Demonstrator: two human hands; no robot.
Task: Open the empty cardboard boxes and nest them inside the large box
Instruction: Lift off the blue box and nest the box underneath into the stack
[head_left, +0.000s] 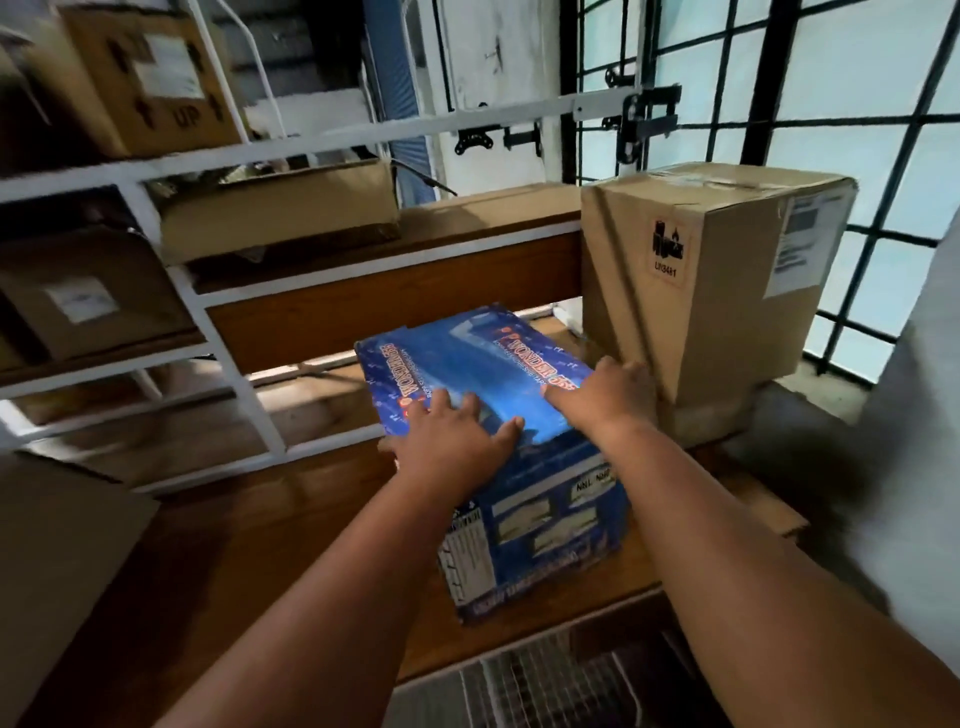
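A brown wooden table (270, 525) fills the lower part of the view, in a dim storeroom with a barred window (831, 104) behind it. The blue printed box (498, 415) sits closed near the table's middle. Just to its right, touching or nearly touching it, stands a taller plain cardboard box (727, 291), taped shut, with a hazard label on its side. Left of and behind the blue box runs a white metal rack (208, 317) holding several more brown cartons (280, 208). A flat sheet of cardboard (57, 545) lies at the table's left edge, well apart from the blue box. The left hand (457, 441) lies flat and spread on the blue box's top near its front edge, gripping nothing. The right hand (608, 395) rests open on the top's right edge, against the tall box's side.
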